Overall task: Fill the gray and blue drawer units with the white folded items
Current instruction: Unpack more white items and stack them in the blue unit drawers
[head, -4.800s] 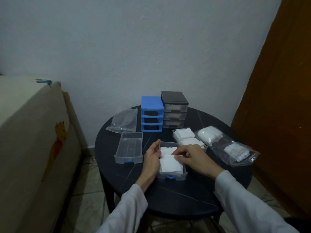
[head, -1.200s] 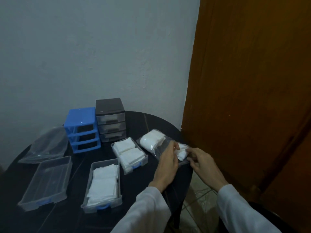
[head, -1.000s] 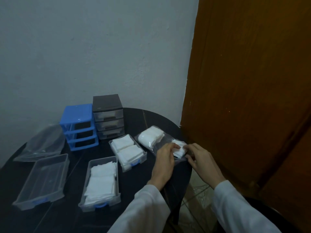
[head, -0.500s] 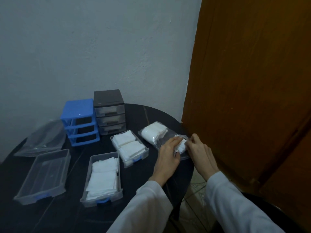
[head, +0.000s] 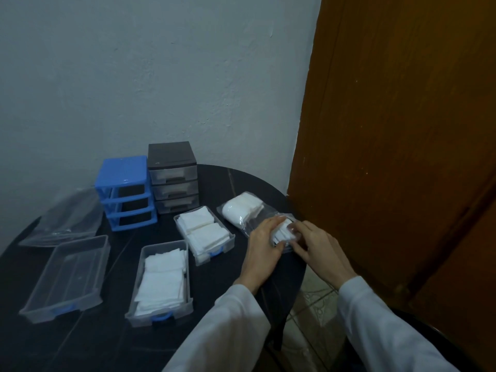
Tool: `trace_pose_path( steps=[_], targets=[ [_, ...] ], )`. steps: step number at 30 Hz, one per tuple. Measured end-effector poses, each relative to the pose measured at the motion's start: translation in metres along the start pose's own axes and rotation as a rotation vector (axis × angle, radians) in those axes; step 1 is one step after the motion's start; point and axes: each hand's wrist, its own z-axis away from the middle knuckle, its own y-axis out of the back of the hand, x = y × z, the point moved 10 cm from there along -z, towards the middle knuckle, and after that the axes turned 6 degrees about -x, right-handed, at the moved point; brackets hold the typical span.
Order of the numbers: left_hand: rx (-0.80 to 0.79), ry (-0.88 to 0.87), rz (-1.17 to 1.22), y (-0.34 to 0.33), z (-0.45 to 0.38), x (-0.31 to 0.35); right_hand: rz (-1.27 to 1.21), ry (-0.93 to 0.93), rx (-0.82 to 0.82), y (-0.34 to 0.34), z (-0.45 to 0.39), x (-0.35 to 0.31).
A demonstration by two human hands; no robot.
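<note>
Between the left hand (head: 261,247) and right hand (head: 318,247), at the bench (head: 228,181) edge, a stack of white pads (head: 281,233) sits in a clear bag (head: 244,210); both hands grasp it, fingers curled round. Left of the left hand lie two filled drawers (head: 204,236) (head: 161,285), then an empty drawer (head: 67,275). Beyond them stand the blue unit (head: 124,191) and gray unit (head: 173,175), touching.

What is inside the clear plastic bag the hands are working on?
The clear plastic bag shows a stack of white folded items at its far end. The left hand and right hand hold a second bunch, partly covering it.
</note>
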Motion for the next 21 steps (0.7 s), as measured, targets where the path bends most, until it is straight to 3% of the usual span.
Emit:
trace_pose_path(
  steps=[4, 12, 17, 21],
  targets=[
    [0.008, 0.0, 0.017, 0.001, 0.0, 0.0, 0.047, 0.005, 0.034, 0.002, -0.001, -0.003],
    [0.04, 0.01, 0.045, 0.003, 0.0, -0.004, -0.085, -0.043, 0.1, 0.011, 0.001, 0.002],
    [0.032, 0.013, 0.085, 0.002, -0.001, -0.004, 0.059, -0.009, 0.04, 0.003, -0.001, -0.004],
    [0.025, 0.021, 0.08, 0.002, 0.0, -0.004, 0.105, 0.014, 0.096, 0.006, 0.0, -0.009]
  ],
)
